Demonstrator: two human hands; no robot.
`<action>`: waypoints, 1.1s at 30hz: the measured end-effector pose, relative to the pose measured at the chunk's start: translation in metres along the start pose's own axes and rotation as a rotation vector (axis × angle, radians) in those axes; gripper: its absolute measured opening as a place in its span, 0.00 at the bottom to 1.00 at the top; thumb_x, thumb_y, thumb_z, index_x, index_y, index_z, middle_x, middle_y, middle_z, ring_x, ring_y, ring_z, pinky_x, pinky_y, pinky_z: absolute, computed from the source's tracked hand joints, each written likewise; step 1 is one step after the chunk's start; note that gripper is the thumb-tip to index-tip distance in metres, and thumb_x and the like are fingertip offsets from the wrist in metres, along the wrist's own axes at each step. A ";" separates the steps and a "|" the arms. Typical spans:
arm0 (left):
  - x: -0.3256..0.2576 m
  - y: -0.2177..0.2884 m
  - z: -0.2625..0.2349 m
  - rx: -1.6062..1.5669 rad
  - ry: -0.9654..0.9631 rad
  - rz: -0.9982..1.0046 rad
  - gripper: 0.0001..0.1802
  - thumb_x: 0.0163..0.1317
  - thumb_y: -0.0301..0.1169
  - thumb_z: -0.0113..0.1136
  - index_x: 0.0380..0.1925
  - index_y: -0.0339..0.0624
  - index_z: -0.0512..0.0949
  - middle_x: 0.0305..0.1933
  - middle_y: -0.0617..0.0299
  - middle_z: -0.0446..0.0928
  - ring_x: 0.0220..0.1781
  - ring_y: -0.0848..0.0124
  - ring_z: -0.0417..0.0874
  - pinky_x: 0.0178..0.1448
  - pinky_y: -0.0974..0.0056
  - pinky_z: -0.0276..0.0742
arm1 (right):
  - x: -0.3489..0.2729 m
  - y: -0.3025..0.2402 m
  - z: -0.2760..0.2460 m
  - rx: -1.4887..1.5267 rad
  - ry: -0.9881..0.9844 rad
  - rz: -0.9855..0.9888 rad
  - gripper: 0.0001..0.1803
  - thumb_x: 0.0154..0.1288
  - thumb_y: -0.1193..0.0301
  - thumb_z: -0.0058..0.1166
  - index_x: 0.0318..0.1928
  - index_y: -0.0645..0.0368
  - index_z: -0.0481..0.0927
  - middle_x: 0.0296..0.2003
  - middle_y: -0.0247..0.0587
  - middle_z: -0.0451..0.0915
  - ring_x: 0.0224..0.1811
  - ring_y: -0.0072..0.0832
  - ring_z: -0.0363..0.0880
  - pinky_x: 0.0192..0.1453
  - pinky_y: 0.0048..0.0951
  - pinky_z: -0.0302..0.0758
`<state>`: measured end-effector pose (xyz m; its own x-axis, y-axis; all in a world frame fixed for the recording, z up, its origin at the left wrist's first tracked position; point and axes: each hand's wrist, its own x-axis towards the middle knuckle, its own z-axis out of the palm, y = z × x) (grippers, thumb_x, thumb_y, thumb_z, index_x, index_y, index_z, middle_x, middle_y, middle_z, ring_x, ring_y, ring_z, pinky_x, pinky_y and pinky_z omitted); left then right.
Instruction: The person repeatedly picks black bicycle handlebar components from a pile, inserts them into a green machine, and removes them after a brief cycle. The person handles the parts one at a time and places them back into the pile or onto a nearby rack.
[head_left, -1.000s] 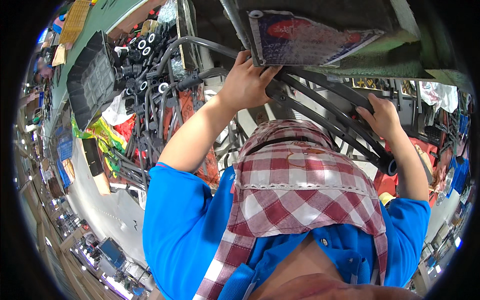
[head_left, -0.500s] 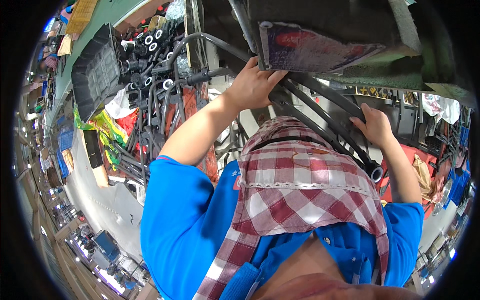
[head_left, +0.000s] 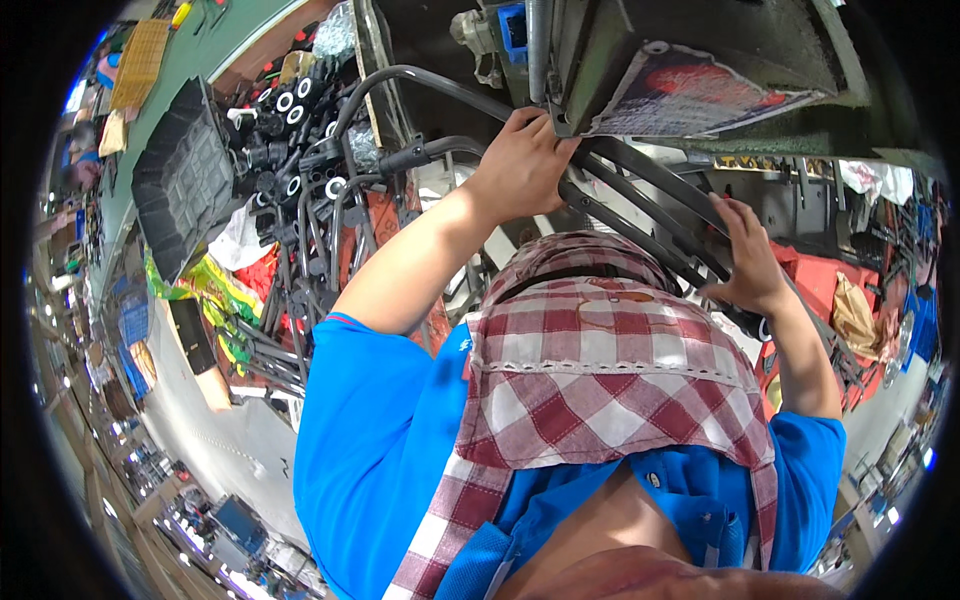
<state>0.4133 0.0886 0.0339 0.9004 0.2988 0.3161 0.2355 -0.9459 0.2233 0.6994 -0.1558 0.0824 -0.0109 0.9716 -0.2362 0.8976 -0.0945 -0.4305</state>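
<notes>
Dark grey bent metal tubes, a tubular frame (head_left: 640,205), run from the upper left down to the right, past my checked apron. My left hand (head_left: 522,168) is closed over the tubes just under a metal bracket of the green machine (head_left: 850,70); its fingertips are partly hidden. Along the lower right part of the frame is my right hand (head_left: 752,262), with thumb and fingers apart. It is beside the tubes, and whether it still touches them is hard to see.
At the left, a black plastic tray (head_left: 185,170) stands by a heap of black fittings (head_left: 290,120) with white rings. More bent tubes (head_left: 320,240) are stacked below it. A red bin (head_left: 812,285) with brown paper (head_left: 855,320) is at the right.
My right hand has loosened from the tube, its fingers now spread. My left hand has shifted slightly right, still on the frame. The view has turned a little, showing more of the machine.
</notes>
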 end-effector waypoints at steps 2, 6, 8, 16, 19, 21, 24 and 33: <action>-0.001 -0.001 0.000 -0.031 -0.056 -0.019 0.38 0.42 0.40 0.71 0.56 0.37 0.76 0.54 0.52 0.75 0.61 0.54 0.75 0.72 0.48 0.61 | -0.012 -0.013 0.011 -0.155 -0.027 -0.011 0.71 0.25 0.60 0.81 0.76 0.46 0.55 0.67 0.57 0.61 0.68 0.55 0.63 0.68 0.52 0.63; -0.013 -0.009 -0.011 0.130 -0.175 -0.031 0.45 0.47 0.43 0.71 0.68 0.47 0.69 0.65 0.56 0.73 0.75 0.57 0.60 0.76 0.43 0.49 | -0.024 -0.018 0.028 -0.037 -0.013 0.144 0.65 0.30 0.69 0.72 0.76 0.45 0.57 0.58 0.54 0.67 0.60 0.54 0.69 0.62 0.48 0.71; -0.024 -0.038 -0.008 0.196 -0.068 0.068 0.35 0.52 0.30 0.63 0.65 0.49 0.71 0.63 0.56 0.74 0.71 0.58 0.67 0.77 0.45 0.53 | -0.023 -0.021 0.027 -0.078 0.031 0.117 0.65 0.30 0.70 0.71 0.76 0.45 0.57 0.55 0.53 0.68 0.58 0.54 0.70 0.61 0.47 0.72; -0.027 -0.055 -0.009 0.074 -0.102 0.077 0.36 0.58 0.23 0.56 0.69 0.53 0.66 0.58 0.52 0.75 0.67 0.54 0.73 0.75 0.42 0.60 | -0.018 -0.031 0.010 -0.113 -0.042 0.185 0.61 0.35 0.69 0.69 0.76 0.40 0.57 0.55 0.51 0.68 0.55 0.52 0.73 0.59 0.48 0.73; -0.026 -0.054 -0.012 0.090 -0.174 0.060 0.37 0.59 0.24 0.55 0.71 0.53 0.63 0.62 0.50 0.72 0.70 0.55 0.70 0.77 0.42 0.56 | -0.018 -0.029 0.009 -0.083 -0.055 0.176 0.60 0.36 0.69 0.70 0.76 0.40 0.58 0.54 0.50 0.68 0.55 0.52 0.73 0.58 0.48 0.73; -0.027 -0.054 -0.013 0.094 -0.201 0.045 0.38 0.60 0.25 0.54 0.73 0.53 0.61 0.64 0.50 0.71 0.72 0.55 0.68 0.78 0.42 0.54 | -0.017 -0.031 0.009 -0.081 -0.054 0.174 0.59 0.36 0.69 0.70 0.75 0.40 0.59 0.54 0.50 0.69 0.54 0.51 0.73 0.58 0.48 0.73; -0.025 -0.052 -0.016 0.132 -0.283 0.021 0.39 0.62 0.25 0.52 0.74 0.54 0.58 0.70 0.50 0.67 0.76 0.56 0.63 0.80 0.43 0.49 | -0.016 -0.030 0.008 -0.067 -0.057 0.164 0.59 0.37 0.68 0.70 0.75 0.40 0.59 0.53 0.49 0.69 0.54 0.51 0.74 0.57 0.48 0.73; -0.027 -0.054 -0.009 0.177 -0.290 0.043 0.39 0.57 0.25 0.54 0.72 0.40 0.58 0.71 0.47 0.65 0.78 0.55 0.60 0.81 0.44 0.47 | -0.018 -0.030 0.010 -0.044 -0.015 0.106 0.59 0.35 0.69 0.71 0.75 0.44 0.60 0.51 0.49 0.69 0.53 0.50 0.74 0.56 0.46 0.74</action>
<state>0.3726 0.1326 0.0220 0.9714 0.2341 0.0411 0.2323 -0.9717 0.0436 0.6686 -0.1730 0.0911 0.0791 0.9531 -0.2920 0.9127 -0.1871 -0.3634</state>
